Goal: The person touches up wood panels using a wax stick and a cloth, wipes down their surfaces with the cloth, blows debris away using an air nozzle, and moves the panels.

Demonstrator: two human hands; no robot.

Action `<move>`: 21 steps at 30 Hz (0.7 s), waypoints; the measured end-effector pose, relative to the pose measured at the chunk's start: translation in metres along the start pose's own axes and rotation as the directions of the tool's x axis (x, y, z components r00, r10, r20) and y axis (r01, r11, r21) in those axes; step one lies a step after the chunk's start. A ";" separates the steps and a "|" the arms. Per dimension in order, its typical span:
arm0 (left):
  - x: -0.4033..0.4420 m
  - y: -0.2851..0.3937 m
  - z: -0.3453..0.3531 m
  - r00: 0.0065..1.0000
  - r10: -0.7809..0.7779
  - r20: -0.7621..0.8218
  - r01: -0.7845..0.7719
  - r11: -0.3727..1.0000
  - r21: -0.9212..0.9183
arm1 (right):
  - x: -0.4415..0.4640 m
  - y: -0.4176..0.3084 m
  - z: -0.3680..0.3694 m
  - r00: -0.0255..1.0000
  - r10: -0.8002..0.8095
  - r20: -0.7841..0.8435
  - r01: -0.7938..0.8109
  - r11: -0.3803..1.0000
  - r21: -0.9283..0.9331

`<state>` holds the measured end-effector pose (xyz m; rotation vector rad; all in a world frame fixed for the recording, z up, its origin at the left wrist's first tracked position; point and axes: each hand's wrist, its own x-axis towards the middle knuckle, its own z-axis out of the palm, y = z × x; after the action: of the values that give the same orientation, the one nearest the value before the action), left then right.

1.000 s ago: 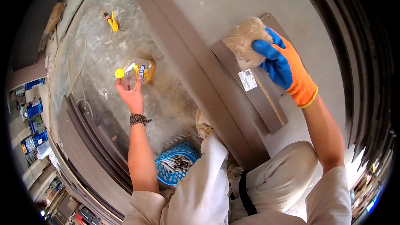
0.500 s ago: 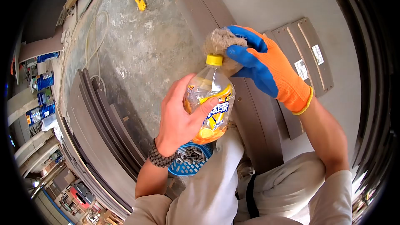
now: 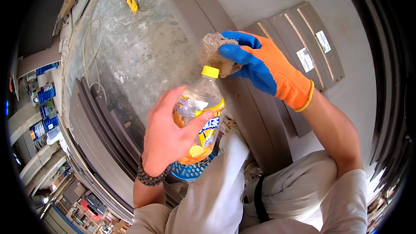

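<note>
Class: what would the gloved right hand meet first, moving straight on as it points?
Beyond the fibrous wad the right hand holds, the way looks free above the floor; depth is unclear.

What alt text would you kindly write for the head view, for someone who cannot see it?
A bare left hand holds a yellow-capped clear plastic bottle close to a shaggy beige clump gripped in an orange-and-blue gloved right hand. Below are long brown boards and a perforated blue plastic basket.
</note>
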<state>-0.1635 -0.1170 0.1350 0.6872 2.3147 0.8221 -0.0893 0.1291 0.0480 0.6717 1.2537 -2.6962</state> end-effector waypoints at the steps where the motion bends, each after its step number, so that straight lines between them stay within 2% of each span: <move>1: -0.001 -0.001 -0.002 1.000 -0.010 0.000 0.010 0.999 0.051 | 0.000 0.001 -0.002 1.000 0.002 -0.001 -0.002 1.000 0.001; 5: 0.000 0.003 -0.006 0.999 -0.043 -0.013 0.043 0.999 0.000 | 0.005 0.008 -0.010 1.000 0.013 0.016 -0.012 0.999 -0.034; 11: 0.003 0.004 -0.011 0.999 -0.014 0.031 0.012 0.997 0.082 | 0.002 0.006 -0.007 0.998 0.060 0.005 -0.060 0.997 -0.051; 15: -0.003 0.001 -0.018 0.993 -0.082 0.082 0.080 0.996 0.031 | 0.001 0.012 -0.009 0.994 0.107 0.004 -0.106 0.989 -0.104; 21: -0.004 -0.003 -0.012 0.994 -0.072 0.079 0.074 0.997 -0.026 | -0.002 0.015 -0.003 0.989 0.147 -0.001 -0.147 0.988 -0.042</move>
<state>-0.1699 -0.1264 0.1418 0.6080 2.2400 0.7803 -0.0822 0.1207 0.0367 0.7259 1.2064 -2.5445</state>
